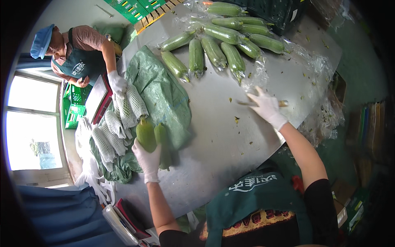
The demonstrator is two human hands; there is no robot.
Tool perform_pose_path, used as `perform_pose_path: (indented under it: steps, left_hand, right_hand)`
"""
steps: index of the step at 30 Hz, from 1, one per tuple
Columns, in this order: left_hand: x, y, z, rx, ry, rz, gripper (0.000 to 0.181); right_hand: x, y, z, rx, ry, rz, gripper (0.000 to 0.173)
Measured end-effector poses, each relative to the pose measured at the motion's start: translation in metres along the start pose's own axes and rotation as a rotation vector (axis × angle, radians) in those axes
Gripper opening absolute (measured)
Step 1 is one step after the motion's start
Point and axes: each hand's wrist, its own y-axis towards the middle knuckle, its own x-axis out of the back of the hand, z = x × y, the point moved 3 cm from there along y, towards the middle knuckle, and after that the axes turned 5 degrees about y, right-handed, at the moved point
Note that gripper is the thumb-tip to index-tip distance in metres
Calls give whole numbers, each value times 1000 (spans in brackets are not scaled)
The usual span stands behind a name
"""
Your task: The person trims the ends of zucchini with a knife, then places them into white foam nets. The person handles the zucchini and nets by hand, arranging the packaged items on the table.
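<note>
My left hand (148, 162), in a white glove, grips the lower end of a yellow-green squash (145, 134). A second, slimmer green squash (162, 143) lies right beside it, by the edge of a green woven plastic sack (160, 95). My gloved right hand (266, 106) is over a knife (283, 103) at the metal table's (213, 163) right side. The knife's handle shows on one side of the hand and its blade on the other; whether the fingers close round it is hidden.
Several plastic-wrapped squashes (233, 60) lie at the far side, near a dark crate (280, 15). White foam-net sleeved pieces (108, 143) are heaped at left. Opposite, a co-worker's gloved hand (117, 82) touches a foam net. Plant scraps (236, 119) dot the tabletop.
</note>
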Motion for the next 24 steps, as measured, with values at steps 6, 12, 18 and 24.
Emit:
perform_pose_path:
  steps: [6, 12, 18, 24]
  left_hand:
    - [-33, -13, 110, 249, 180, 220, 83]
    - [-59, 0, 153, 402, 56, 480, 86]
    - [-48, 66, -45, 9, -157, 115, 61]
    - [-138, 81, -189, -59, -655, 563, 54]
  right_hand:
    - [20, -64, -151, -404, -149, -34, 41]
    - [80, -43, -142, -436, -254, -345, 43]
    - [30, 88, -36, -433, 518, -146, 54]
    - [-7, 159, -23, -482, 453, 8, 67]
